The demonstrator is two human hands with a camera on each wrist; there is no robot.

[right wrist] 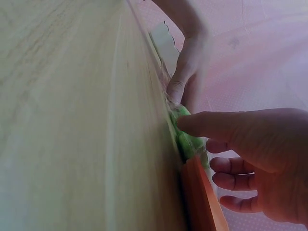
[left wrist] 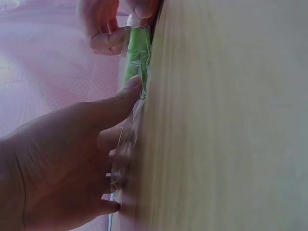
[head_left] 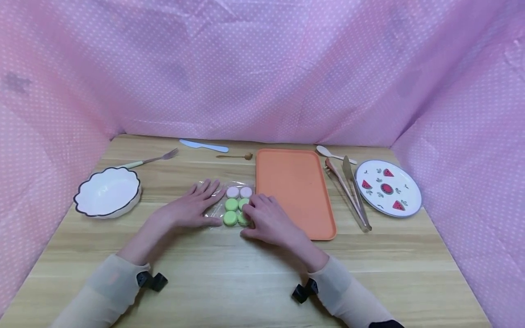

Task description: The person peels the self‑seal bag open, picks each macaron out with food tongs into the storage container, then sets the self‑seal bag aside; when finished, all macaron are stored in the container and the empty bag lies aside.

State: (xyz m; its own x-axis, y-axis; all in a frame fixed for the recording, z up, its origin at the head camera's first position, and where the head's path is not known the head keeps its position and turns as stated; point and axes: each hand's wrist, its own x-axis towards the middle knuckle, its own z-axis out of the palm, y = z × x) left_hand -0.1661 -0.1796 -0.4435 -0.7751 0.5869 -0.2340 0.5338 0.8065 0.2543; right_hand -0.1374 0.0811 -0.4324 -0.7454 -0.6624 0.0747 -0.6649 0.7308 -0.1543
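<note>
A clear plastic bag of macarons [head_left: 231, 204] lies on the wooden table, two pale pink ones [head_left: 239, 192] at the far end and several green ones nearer. My left hand [head_left: 190, 209] rests with spread fingers on the bag's left part; in the left wrist view its thumb [left wrist: 122, 98] touches the wrapper beside a green macaron [left wrist: 137, 50]. At the bag's right end, my right hand [head_left: 270, 221] holds the wrapped green macarons between thumb and curled index finger, partly covering them. Its other fingers [right wrist: 233, 166] are bent above the tray's edge.
An orange tray [head_left: 293, 191] lies right of the bag, partly under my right hand. Farther right are metal tongs [head_left: 348, 191], a spoon [head_left: 334, 155] and a watermelon-patterned plate [head_left: 387, 200]. A white scalloped bowl [head_left: 107, 193], fork [head_left: 151, 159], knife [head_left: 203, 146] and small golden utensil [head_left: 231, 156] lie left and back.
</note>
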